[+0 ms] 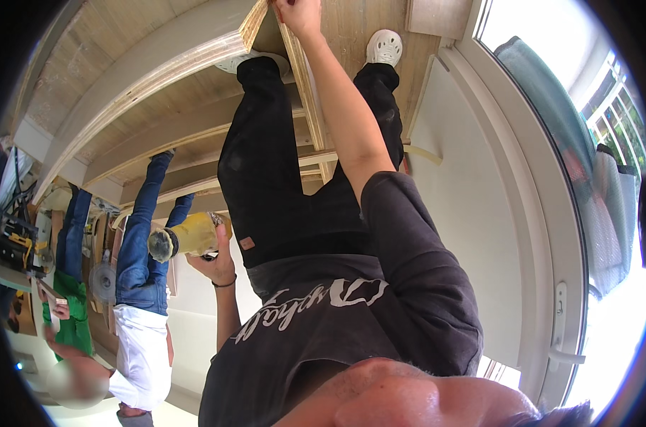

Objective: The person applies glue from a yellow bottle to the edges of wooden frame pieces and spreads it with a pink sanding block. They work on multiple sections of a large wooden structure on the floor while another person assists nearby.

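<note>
My left hand (219, 264) is closed around a yellowish bottle (195, 235), which lies sideways with its dark-ringed, smeared grey end pointing left. My right arm reaches up the view, and my right hand (301, 16) is at the end of a plywood strip (304, 85) at the top edge. Its fingertips are partly cut off, so their grip is unclear. Beside it a curved plywood panel (195, 53) ends in a layered cut edge. The panel and strips belong to an open wooden framework around my legs.
To the right stand a white-framed glass door (542, 213) with a handle (566, 356) and a pale panel (462, 224). At left are a person in a white shirt (141, 352), another in green (69, 315), a fan (103, 280) and black-and-yellow equipment (21, 245).
</note>
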